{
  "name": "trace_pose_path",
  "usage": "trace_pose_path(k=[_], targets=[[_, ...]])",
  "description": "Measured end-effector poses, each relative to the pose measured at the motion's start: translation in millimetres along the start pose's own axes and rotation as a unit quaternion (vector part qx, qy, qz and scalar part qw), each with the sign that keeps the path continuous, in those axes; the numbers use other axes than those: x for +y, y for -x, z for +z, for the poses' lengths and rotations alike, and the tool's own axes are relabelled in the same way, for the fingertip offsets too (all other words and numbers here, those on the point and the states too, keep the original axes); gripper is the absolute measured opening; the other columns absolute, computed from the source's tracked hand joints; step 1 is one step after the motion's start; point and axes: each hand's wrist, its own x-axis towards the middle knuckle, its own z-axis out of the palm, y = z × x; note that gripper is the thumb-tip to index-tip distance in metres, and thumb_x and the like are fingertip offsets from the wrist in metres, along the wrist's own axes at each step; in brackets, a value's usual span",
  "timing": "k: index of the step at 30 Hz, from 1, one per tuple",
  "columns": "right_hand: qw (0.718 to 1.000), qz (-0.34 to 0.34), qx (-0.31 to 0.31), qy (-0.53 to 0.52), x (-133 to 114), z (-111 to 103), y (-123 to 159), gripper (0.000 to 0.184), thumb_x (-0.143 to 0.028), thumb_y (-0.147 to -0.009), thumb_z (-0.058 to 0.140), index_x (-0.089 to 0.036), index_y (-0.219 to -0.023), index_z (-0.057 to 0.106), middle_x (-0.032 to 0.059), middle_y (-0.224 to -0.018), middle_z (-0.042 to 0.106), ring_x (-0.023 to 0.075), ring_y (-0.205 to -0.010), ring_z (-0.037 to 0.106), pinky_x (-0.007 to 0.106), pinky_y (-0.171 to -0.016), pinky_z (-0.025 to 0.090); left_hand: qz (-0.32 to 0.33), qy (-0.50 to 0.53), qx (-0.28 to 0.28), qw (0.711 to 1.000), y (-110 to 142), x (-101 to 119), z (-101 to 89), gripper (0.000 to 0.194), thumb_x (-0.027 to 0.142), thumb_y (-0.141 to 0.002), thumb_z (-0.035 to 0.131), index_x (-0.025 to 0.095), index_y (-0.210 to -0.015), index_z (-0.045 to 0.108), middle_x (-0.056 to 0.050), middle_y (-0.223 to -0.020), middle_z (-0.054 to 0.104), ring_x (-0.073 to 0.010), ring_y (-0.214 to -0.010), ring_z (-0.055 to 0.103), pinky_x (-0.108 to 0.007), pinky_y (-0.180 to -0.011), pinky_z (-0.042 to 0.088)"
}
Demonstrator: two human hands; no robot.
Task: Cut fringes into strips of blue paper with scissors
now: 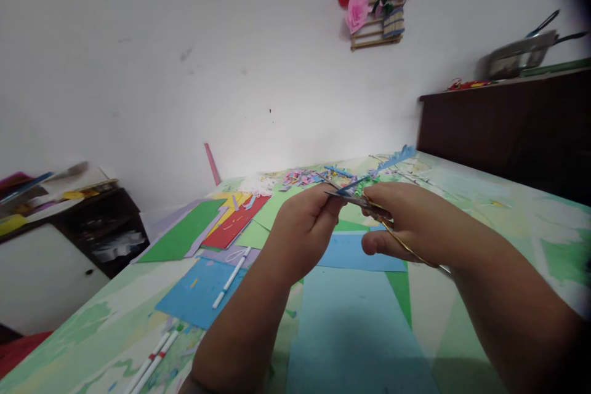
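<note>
I'm angling both forearms inward, my left hand's [302, 231] fingers pinching a fringed blue paper strip [398, 159], my right hand's [415, 218] fingers curling around gold-handled metal scissors [386, 225].

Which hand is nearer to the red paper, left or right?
Left. The left hand is just right of the red paper; the right hand is farther right.
</note>
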Motion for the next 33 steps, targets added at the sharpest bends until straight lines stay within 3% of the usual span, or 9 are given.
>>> trace_pose_path(k=[5,10,13,19,23,25,28,33], targets=[[0.999,0.031,0.008,0.036,-3.1,2.1,-4.0,0.046,-0.066,-0.07,0.046,-0.021,-0.06,0.037,-0.0005,-0.058,0.045,0.0125,-0.05,0.035,0.025,-0.046,0.023,-0.027,0.021,-0.002,0.999,-2.1,-4.8,1.0,0.026,0.022,-0.085,0.042,0.017,-0.059,0.046,0.004,-0.059,0.05,-0.0067,-0.054,0.042,-0.02,-0.052,0.034],[0.997,0.054,0.033,0.049,-5.9,9.7,-9.3,0.053,-0.074,-0.067,0.041,-0.022,-0.057,0.034,-0.0009,-0.054,0.043,0.0128,-0.049,0.034,0.025,-0.046,0.021,-0.156,0.152,-0.051,0.975,-2.9,-12.0,-1.2,0.025,0.025,-0.082,0.043,0.016,-0.059,0.045,0.005,-0.053,0.041,-0.0057,-0.047,0.035,-0.02,-0.045,0.028],[0.997,0.053,0.041,0.044,-5.0,12.9,-10.1,0.054,-0.075,-0.067,0.037,-0.022,-0.057,0.033,-0.0005,-0.054,0.043,0.0134,-0.051,0.035,0.025,-0.047,0.021,-0.196,0.216,-0.075,0.953,-3.3,-14.6,-3.0,0.02,0.024,-0.081,0.044,0.016,-0.063,0.047,0.006,-0.051,0.038,-0.0051,-0.046,0.032,-0.02,-0.043,0.024],[0.997,0.037,0.049,0.045,-0.2,12.2,-8.9,0.057,-0.077,-0.065,0.037,-0.022,-0.055,0.03,-0.0011,-0.053,0.041,0.0129,-0.05,0.033,0.025,-0.048,0.021,-0.204,0.294,-0.138,0.924,-5.1,-14.5,-9.9,0.022,0.027,-0.079,0.048,0.016,-0.06,0.047,0.007,-0.046,0.035,-0.0045,-0.041,0.029,-0.021,-0.042,0.021],[0.998,0.002,0.061,0.024,0.3,10.9,-8.1,0.055,-0.076,-0.064,0.043,-0.021,-0.061,0.036,-0.0004,-0.059,0.045,0.0137,-0.054,0.037,0.025,-0.049,0.023,-0.195,0.369,-0.167,0.893,-4.8,-16.3,-10.6,0.02,0.029,-0.076,0.051,0.016,-0.061,0.047,0.007,-0.044,0.034,-0.0045,-0.04,0.026,-0.021,-0.04,0.018],[0.999,-0.005,0.048,0.007,0.8,10.6,-8.0,0.052,-0.073,-0.066,0.045,-0.021,-0.065,0.04,0.0001,-0.063,0.047,0.0138,-0.056,0.038,0.025,-0.05,0.025,-0.189,0.332,-0.13,0.915,-4.2,-15.6,-8.6,0.02,0.029,-0.077,0.05,0.016,-0.062,0.047,0.007,-0.046,0.034,-0.0048,-0.041,0.027,-0.021,-0.041,0.019],[1.0,0.001,0.007,-0.016,2.5,10.3,-7.9,0.047,-0.068,-0.07,0.045,-0.021,-0.067,0.04,-0.0007,-0.064,0.046,0.013,-0.054,0.038,0.025,-0.05,0.026,-0.165,0.179,-0.046,0.969,-3.8,-10.9,-4.4,0.023,0.028,-0.081,0.047,0.017,-0.061,0.046,0.006,-0.049,0.038,-0.0058,-0.045,0.032,-0.021,-0.044,0.024],[0.998,0.022,-0.025,-0.045,3.7,9.6,-6.5,0.042,-0.062,-0.073,0.047,-0.02,-0.073,0.044,0.0003,-0.066,0.049,0.0132,-0.055,0.04,0.025,-0.05,0.026,-0.133,0.044,-0.028,0.99,-4.1,-1.0,1.3,0.026,0.027,-0.084,0.041,0.017,-0.059,0.044,0.004,-0.053,0.044,-0.0082,-0.05,0.039,-0.023,-0.049,0.031]])
